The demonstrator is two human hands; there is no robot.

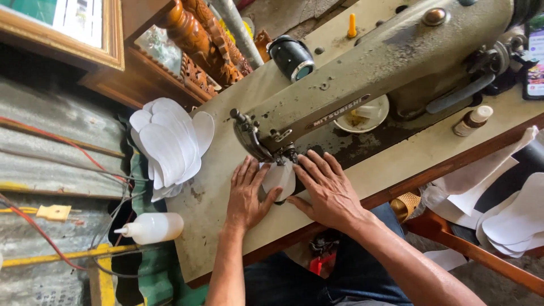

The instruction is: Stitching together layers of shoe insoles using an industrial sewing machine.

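Under the sewing machine's needle, both hands lie open and flat; left hand and right hand should press the white sole-shaped piece evenly, fingertips off the needle.

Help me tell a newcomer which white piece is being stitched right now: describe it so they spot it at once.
Find the grey-green sewing machine on the beige table. Under its needle end lies one white insole-shaped piece, pressed flat between the left hand and right hand. The other white pieces sit fanned in a stack at the table's far-left edge, untouched.
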